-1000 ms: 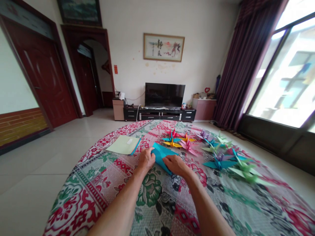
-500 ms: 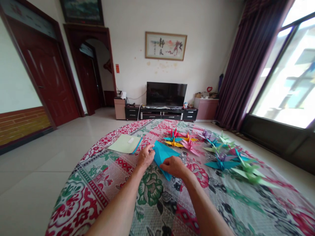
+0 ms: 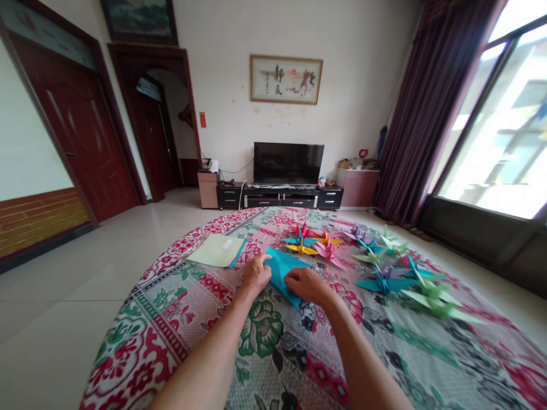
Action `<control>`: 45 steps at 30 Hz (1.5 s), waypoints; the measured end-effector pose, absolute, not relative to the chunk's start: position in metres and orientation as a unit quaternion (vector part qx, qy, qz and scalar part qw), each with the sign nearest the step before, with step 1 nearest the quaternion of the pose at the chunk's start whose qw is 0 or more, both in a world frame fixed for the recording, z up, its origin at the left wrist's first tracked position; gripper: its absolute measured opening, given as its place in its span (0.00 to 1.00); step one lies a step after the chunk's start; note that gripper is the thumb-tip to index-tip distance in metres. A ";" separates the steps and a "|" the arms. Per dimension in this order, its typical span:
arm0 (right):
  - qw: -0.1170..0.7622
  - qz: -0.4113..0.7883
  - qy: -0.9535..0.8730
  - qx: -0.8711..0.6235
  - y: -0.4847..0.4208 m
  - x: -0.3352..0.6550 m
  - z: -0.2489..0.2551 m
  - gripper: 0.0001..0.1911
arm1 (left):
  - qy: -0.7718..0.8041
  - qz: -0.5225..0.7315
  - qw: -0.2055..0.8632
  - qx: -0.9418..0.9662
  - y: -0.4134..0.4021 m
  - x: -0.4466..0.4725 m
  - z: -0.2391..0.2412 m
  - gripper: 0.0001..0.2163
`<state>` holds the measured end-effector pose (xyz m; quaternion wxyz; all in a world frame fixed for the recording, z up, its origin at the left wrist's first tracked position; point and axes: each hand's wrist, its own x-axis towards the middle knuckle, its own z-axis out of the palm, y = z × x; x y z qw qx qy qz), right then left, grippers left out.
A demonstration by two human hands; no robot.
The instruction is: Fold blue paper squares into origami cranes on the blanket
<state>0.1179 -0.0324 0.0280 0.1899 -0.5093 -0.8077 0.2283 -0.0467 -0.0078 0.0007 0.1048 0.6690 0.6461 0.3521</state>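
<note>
A folded teal sheet of paper [image 3: 282,267] lies on the flowered tablecloth [image 3: 265,341] in front of me. My left hand [image 3: 255,274] pinches its left edge with curled fingers. My right hand [image 3: 308,285] presses down on its lower right part, fingers bent over the paper. Both forearms reach in from the bottom of the view.
Several finished paper cranes [image 3: 384,273] in many colours stand to the right and behind the teal sheet. A stack of flat paper sheets [image 3: 217,251] lies at the left. Beyond the round table are a tiled floor, a TV stand [image 3: 286,196], dark doors and a window with curtains.
The teal sheet, lifted slightly half a second ago, now lies flatter on the cloth. Both hands have closed in on it and press it down.
</note>
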 end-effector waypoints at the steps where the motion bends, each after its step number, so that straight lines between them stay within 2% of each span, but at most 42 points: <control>1: 0.198 0.265 -0.793 -0.511 -0.031 0.121 0.028 0.13 | 0.641 0.350 0.100 0.676 -0.006 -0.046 0.000 0.20; 4: 0.231 0.315 -0.748 -0.536 -0.027 0.130 0.027 0.15 | 0.609 0.358 0.097 0.701 -0.001 -0.041 0.000 0.20; 9: 0.270 0.240 -0.764 -0.534 -0.025 0.135 0.024 0.14 | 0.538 0.360 0.095 0.756 0.010 -0.032 -0.007 0.21; 14: 0.274 0.251 -0.757 -0.538 -0.027 0.133 0.021 0.11 | 0.523 0.362 0.055 0.770 0.017 -0.029 -0.018 0.22; 17: 0.278 0.260 -0.735 -0.561 -0.027 0.129 0.022 0.14 | 0.530 0.373 0.050 0.760 0.017 -0.030 -0.020 0.24; 22: 0.290 0.194 -0.706 -0.616 -0.025 0.119 0.016 0.21 | 0.544 0.387 0.065 0.742 0.016 -0.032 -0.019 0.24; 28: 0.287 0.180 -0.709 -0.619 -0.024 0.110 0.008 0.22 | 0.537 0.393 0.096 0.740 0.014 -0.036 -0.013 0.25; 34: 0.273 0.213 -0.697 -0.628 -0.022 0.112 0.009 0.22 | 0.562 0.377 0.109 0.728 0.013 -0.039 -0.004 0.18; 45: 0.283 0.193 -0.672 -0.656 -0.026 0.110 0.012 0.19 | 0.556 0.371 0.003 0.744 0.012 -0.034 -0.008 0.18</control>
